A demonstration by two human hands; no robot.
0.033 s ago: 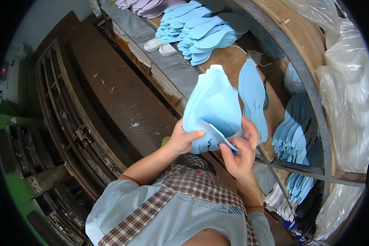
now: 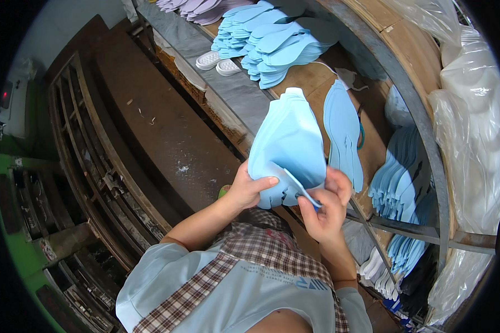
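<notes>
Nearest the camera sit the person's pale blue shirt and checked apron (image 2: 250,261); from them both bare forearms rise toward the middle of the view. The left hand (image 2: 249,187) is closed on the near end of a stack of light blue insoles (image 2: 289,145), thumb lying across the top sheet, fingers hidden beneath; the right hand (image 2: 325,206) pinches the heel end of a single insole (image 2: 300,187) between thumb and fingers, lifting its edge away from the stack. The stack is held up in the air, tilted away from the person, above the near edge of the wooden workbench (image 2: 311,83).

Just beyond it, a few loose blue insoles (image 2: 341,130) lie flat on the bench; farther back, fanned piles of blue insoles (image 2: 272,41) and two white soles (image 2: 216,62) sit by a grey strip; lilac pieces lie at the far end. To the right, more blue insoles stand in a rack (image 2: 400,177) beside clear plastic bags (image 2: 472,122); to the left runs a dark metal machine bed (image 2: 150,127).

The risk looks to be the stack slipping, since one hand alone clamps many thin sheets; a pull on the single insole could drag its neighbours out, or the fan could slide and spill onto the bench.
</notes>
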